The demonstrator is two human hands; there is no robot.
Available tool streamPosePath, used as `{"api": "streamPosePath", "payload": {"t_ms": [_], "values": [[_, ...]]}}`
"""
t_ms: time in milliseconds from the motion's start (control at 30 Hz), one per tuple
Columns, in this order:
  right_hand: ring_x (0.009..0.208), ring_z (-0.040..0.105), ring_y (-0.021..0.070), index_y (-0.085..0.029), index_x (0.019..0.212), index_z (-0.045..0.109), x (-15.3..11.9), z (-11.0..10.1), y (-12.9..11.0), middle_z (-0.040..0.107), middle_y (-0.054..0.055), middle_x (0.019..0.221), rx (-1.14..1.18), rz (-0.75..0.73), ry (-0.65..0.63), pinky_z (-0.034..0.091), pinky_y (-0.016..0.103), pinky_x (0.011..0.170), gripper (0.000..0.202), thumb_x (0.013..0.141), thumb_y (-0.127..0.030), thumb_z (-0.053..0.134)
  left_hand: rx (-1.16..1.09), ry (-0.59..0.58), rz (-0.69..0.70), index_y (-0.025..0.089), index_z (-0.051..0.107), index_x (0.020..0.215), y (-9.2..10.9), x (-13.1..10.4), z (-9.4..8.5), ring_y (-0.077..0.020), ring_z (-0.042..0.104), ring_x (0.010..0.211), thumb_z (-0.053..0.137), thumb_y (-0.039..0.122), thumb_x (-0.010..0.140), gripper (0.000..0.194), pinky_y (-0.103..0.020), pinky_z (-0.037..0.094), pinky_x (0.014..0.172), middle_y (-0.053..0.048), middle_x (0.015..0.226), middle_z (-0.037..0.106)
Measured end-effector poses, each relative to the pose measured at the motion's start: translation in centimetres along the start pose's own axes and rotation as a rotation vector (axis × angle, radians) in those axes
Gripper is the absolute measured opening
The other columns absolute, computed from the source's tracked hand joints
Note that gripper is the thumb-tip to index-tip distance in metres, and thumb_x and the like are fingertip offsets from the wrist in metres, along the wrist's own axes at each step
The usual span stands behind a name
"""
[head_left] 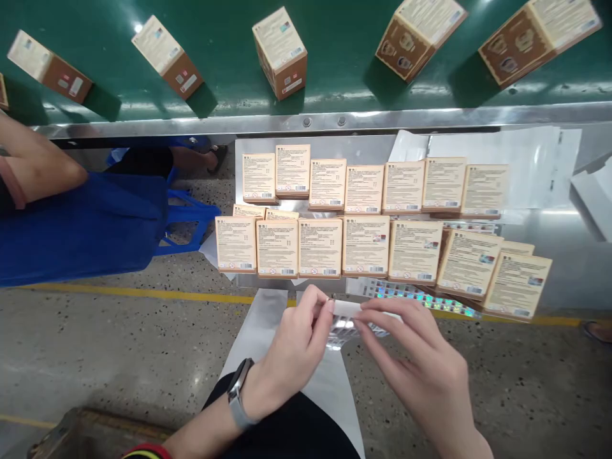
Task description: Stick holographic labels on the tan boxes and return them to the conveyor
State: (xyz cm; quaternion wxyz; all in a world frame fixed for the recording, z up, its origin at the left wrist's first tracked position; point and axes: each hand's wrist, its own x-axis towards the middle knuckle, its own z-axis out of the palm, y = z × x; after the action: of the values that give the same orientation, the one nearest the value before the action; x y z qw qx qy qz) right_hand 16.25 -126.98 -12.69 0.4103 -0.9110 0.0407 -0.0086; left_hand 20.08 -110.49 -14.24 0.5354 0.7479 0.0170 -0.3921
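A small sheet of silvery stickers (pixel 342 326) hangs between my hands, below the front row of boxes. My left hand (pixel 300 335), with a grey-strapped watch on its wrist, pinches the sheet's left end between thumb and forefinger. A tiny dark bit shows at those fingertips, too small to name. My right hand (pixel 415 357) grips the sheet's upper right edge with thumb and fingertips. Just beyond stand two rows of small tan boxes (pixel 319 247) with printed tops. Several boxes at the right, such as this tan box (pixel 429 252), carry a small shiny sticker on top.
Holographic sticker sheets (pixel 425 298) stick out under the front boxes. Behind the metal rail (pixel 215 123), brown boxes (pixel 282 54) stand spaced along a green conveyor belt (pixel 335 38). At left are a co-worker's arm (pixel 43 159) and a blue stool (pixel 189 220). White sheets (pixel 507 166) lie at right.
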Motion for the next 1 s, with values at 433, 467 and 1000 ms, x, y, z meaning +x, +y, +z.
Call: {"api": "streamPosePath", "payload": {"t_ms": [433, 467, 1000], "values": [[0.044, 0.059, 0.0116, -0.019, 0.081, 0.067, 5.8, 6.1, 0.1, 0.066, -0.002, 0.056, 0.682, 0.845, 0.205, 0.054, 0.025, 0.046, 0.022, 0.078, -0.039, 0.077, 0.311, -0.238, 0.335, 0.021, 0.054, 0.093, -3.3, 1.4, -4.7, -0.0212, 0.070, 0.110, 0.041, 0.020, 0.101, 0.015, -0.030, 0.056, 0.078, -0.007, 0.148, 0.051], [0.043, 0.058, 0.0114, -0.019, 0.081, 0.067, 5.8, 6.1, 0.0, 0.066, -0.002, 0.055, 0.668, 0.842, 0.198, 0.053, 0.024, 0.046, 0.022, 0.079, -0.039, 0.076, 0.298, -0.240, 0.326, 0.021, 0.054, 0.093, -3.3, 1.5, -4.6, -0.0215, 0.069, 0.111, 0.041, 0.020, 0.101, 0.015, -0.030, 0.057, 0.078, -0.007, 0.147, 0.052], [0.038, 0.052, 0.0099, -0.017, 0.080, 0.067, 5.6, 6.4, -0.2, 0.062, -0.003, 0.052, 0.523, 0.812, 0.203, 0.048, 0.022, 0.040, 0.026, 0.081, -0.043, 0.073, 0.247, -0.252, 0.281, 0.021, 0.054, 0.091, -3.3, 1.5, -4.4, -0.0231, 0.069, 0.112, 0.042, 0.020, 0.101, 0.016, -0.033, 0.058, 0.082, -0.006, 0.149, 0.050]]}}
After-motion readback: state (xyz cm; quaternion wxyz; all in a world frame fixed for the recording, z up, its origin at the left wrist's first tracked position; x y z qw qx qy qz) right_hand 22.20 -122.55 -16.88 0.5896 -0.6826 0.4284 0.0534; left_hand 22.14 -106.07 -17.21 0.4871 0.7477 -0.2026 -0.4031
